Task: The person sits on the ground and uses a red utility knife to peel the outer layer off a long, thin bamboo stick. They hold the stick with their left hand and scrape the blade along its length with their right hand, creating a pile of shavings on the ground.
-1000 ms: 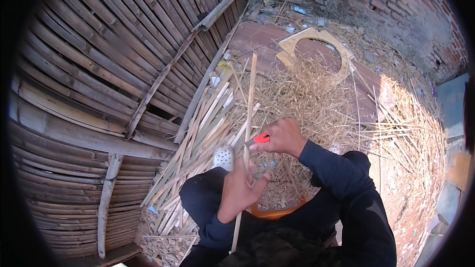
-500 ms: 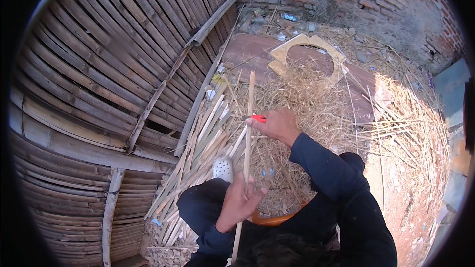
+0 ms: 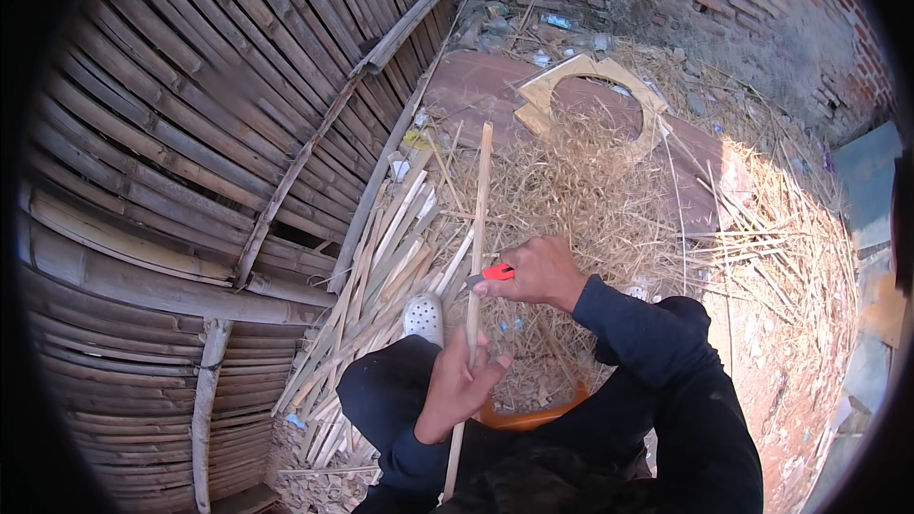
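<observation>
A long, pale bamboo strip (image 3: 483,181) stands nearly upright in the picture, its lower end passing down between my legs. My left hand (image 3: 455,385) is wrapped round its lower part, with the thumb out to the right. Higher up, my right hand (image 3: 541,271) grips a knife with a red handle (image 3: 497,272). Its dark blade lies against the strip, a short way above my left hand. My right fingers partly hide the handle, and I cannot tell whether they also press on the strip.
Split bamboo strips (image 3: 390,247) lie heaped at the left, beside a white clog (image 3: 424,318) on my foot. Shavings (image 3: 581,190) cover the ground ahead, near a board with a round cutout (image 3: 543,95). A slatted bamboo wall (image 3: 190,114) rises at left, a brick wall (image 3: 733,9) behind.
My right hand and the knife have slid down the strip, closer to my left hand. The left hand keeps its hold, nearly unmoved.
</observation>
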`<state>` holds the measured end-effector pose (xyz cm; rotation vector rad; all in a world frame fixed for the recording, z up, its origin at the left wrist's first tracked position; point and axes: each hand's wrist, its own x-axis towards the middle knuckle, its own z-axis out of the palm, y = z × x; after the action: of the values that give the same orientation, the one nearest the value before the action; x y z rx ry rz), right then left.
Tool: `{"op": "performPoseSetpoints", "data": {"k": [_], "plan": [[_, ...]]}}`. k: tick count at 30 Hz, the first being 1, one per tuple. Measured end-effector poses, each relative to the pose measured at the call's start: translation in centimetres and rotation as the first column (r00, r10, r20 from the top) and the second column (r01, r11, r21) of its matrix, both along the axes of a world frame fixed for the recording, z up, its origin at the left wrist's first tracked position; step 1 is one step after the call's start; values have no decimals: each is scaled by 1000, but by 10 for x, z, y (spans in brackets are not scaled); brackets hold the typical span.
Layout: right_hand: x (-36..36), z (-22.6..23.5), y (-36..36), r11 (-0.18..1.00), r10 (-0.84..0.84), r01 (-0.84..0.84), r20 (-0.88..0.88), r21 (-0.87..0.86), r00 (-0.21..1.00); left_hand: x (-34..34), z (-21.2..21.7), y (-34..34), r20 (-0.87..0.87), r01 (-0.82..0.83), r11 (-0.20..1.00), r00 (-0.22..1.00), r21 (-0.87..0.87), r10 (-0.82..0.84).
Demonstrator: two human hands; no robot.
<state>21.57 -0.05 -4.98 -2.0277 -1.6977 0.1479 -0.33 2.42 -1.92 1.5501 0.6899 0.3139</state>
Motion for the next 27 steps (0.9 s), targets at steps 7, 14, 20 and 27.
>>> {"op": "performPoseSetpoints", "data": {"k": [7, 14, 20, 27], "plan": [[47, 12, 20, 952, -258, 248, -33, -181, 966, -2, 9, -12, -24, 92, 995, 995, -30, -92], [0, 6, -2, 997, 5, -6, -14, -73, 1000, -9, -10, -7, 12, 41, 995, 999, 92, -42], [27, -9, 10, 999, -41, 41, 48, -10, 998, -5, 0, -8, 16, 81, 987, 996, 137, -84], [74, -1, 25, 972, -229, 232, 64, -43, 971, -7, 15, -17, -62, 177, 978, 983, 112, -170]]}}
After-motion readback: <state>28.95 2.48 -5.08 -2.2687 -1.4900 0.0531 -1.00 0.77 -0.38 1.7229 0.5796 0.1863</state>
